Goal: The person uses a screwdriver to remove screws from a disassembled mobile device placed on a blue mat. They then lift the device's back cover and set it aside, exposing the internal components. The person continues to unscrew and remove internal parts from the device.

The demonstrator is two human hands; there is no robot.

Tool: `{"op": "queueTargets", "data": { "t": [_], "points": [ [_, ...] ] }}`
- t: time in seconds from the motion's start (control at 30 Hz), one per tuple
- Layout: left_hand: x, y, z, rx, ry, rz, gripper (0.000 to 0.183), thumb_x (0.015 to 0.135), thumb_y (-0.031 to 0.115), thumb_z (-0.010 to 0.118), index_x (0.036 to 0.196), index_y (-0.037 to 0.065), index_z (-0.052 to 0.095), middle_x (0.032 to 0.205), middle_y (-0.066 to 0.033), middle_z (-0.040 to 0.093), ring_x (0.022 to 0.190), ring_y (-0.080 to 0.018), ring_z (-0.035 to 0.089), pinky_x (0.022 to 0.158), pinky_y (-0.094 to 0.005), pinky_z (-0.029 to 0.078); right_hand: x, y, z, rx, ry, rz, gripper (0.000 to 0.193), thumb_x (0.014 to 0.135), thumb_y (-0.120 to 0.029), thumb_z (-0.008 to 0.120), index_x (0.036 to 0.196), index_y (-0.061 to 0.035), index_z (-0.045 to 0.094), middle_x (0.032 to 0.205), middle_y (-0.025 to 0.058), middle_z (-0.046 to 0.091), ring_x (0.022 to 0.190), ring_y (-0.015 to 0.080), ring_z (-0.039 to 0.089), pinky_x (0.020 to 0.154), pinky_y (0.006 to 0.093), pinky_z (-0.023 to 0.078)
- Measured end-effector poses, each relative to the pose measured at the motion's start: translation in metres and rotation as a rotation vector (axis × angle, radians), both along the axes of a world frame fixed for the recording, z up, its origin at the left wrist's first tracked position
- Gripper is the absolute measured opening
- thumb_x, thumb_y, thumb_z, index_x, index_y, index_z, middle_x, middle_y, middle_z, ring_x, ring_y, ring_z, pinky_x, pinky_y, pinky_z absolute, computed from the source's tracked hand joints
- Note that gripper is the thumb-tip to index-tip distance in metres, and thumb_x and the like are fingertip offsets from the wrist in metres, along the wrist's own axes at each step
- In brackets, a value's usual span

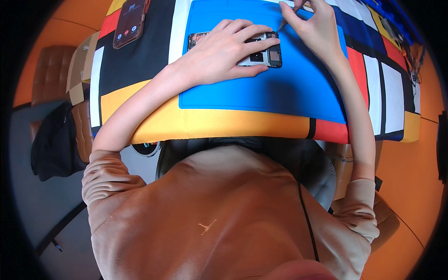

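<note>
An opened smartphone [266, 55] with its back cover off lies on a blue work mat [280, 88]. My left hand [224, 51] lies flat across the phone and pins it to the mat. My right hand [312, 25] is at the phone's upper right corner and pinches a thin tool [285, 22], tweezers or a small driver, whose tip points down at the phone's top edge. The phone's circuit board and camera area show between my fingers.
A second phone [130, 21] with a lit screen lies at the upper left on the colour-block tablecloth [140, 60]. Small tools and a blue tray [396, 28] sit at the upper right. A cardboard box [79, 65] and a black bag [56, 140] are at the left.
</note>
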State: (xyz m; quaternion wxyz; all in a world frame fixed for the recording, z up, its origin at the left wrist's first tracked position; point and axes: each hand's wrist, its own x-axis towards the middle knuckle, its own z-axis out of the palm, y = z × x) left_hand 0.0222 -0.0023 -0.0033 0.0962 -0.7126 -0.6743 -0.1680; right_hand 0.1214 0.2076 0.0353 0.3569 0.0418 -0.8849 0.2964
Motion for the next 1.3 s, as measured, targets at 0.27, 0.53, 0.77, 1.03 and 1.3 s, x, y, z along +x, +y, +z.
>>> {"op": "queueTargets", "data": {
  "t": [0.27,0.53,0.77,1.03,1.3],
  "points": [
    [-0.001,0.001,0.0,-0.01,-0.011,-0.014,0.055,0.098,0.042,0.064,0.148,0.021,0.057,0.15,-0.0078,0.052,0.131,-0.0307,0.049,0.112,-0.0459,0.039,-0.002,0.005,-0.005,0.114,0.022,-0.08,0.031,0.08,0.0,0.063,0.11,-0.0024,0.065,0.085,0.0046,0.055,0.082,0.0168,0.052,0.077,0.0322,0.046],
    [0.0,0.001,0.003,-0.041,-0.013,-0.011,0.056,0.097,0.042,0.065,0.147,0.021,0.057,0.149,-0.0072,0.053,0.131,-0.0305,0.049,0.112,-0.0451,0.04,-0.001,0.004,-0.005,-0.056,0.033,0.037,0.033,0.083,-0.002,0.063,0.116,-0.0033,0.065,0.086,0.0061,0.055,0.082,0.0178,0.056,0.078,0.0319,0.047],
    [-0.001,0.002,0.005,-0.047,0.0,-0.016,0.056,0.097,0.042,0.065,0.148,0.021,0.057,0.149,-0.0059,0.053,0.129,-0.0295,0.049,0.111,-0.0434,0.04,0.008,-0.003,0.002,-0.072,0.009,0.098,0.036,0.084,-0.001,0.063,0.12,-0.0046,0.062,0.088,0.0067,0.054,0.081,0.0187,0.056,0.076,0.0313,0.048],
    [-0.001,0.003,0.005,-0.019,0.033,-0.039,0.053,0.099,0.046,0.061,0.143,0.017,0.061,0.144,-0.009,0.056,0.128,-0.029,0.051,0.109,-0.0426,0.042,0.0,0.0,-0.005,-0.085,0.056,0.079,0.034,0.088,-0.002,0.062,0.122,-0.0047,0.059,0.091,0.0088,0.056,0.083,0.02,0.057,0.077,0.0328,0.049],
    [0.0,0.003,0.01,-0.03,0.004,-0.052,0.053,0.096,0.04,0.065,0.143,0.016,0.06,0.145,-0.0088,0.055,0.127,-0.0295,0.051,0.109,-0.0425,0.04,0.0,0.002,-0.013,-0.129,0.022,0.005,0.023,0.093,-0.009,0.066,0.114,-0.0041,0.058,0.09,0.0068,0.06,0.076,0.0156,0.058,0.069,0.031,0.049]
  ]
}}
